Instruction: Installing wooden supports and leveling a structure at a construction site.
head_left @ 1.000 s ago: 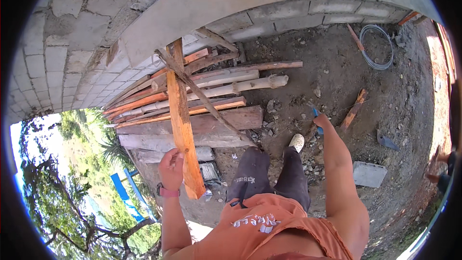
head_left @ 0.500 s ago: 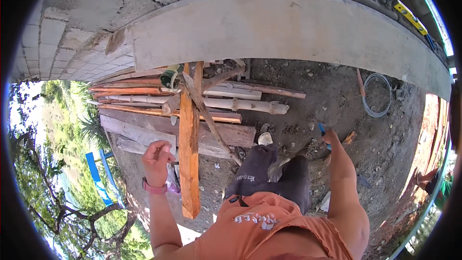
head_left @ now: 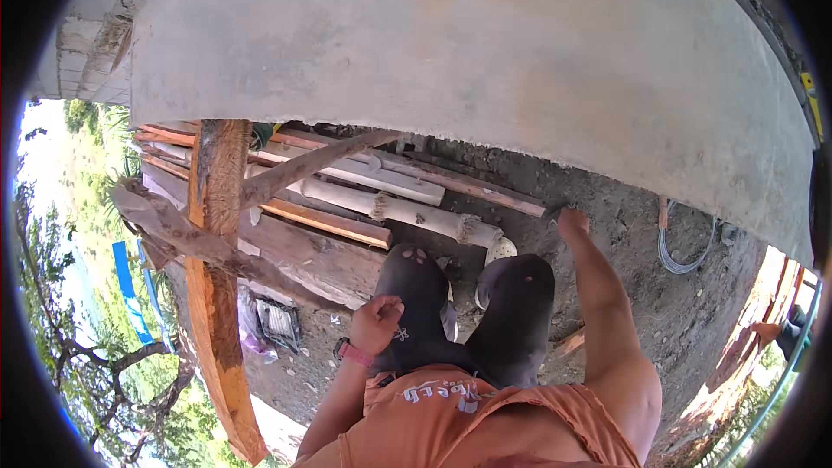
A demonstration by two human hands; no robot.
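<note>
My left hand (head_left: 379, 322), below a pink-strapped wristwatch (head_left: 354, 353), is above my left thigh. Its fingers are curled together, and whatever they may hold is hidden. Out to the right, under the lower edge of the concrete beam (head_left: 416, 52), is my right hand (head_left: 573, 223), closed in a fist. Half a second ago a blue-handled tool showed in that fist; now the fingers hide nearly all of it. To the left of my left hand stands an orange-brown timber post (head_left: 212, 312), crossed by a rough wooden branch (head_left: 195, 238).
Bamboo poles (head_left: 416, 211) and planks (head_left: 329, 264) lie on the dirt ahead of my knees. A wire coil (head_left: 685, 260) lies at the right. A yellow level (head_left: 813, 104) shows at the right rim, with part of another person (head_left: 784, 334) below. A plastic bag (head_left: 253, 325) lies beside the post.
The view has moved closer to the beam, which fills more of the top. My left hand has come right, toward my thigh. My right hand is nearer the beam, its blue tool now hidden.
</note>
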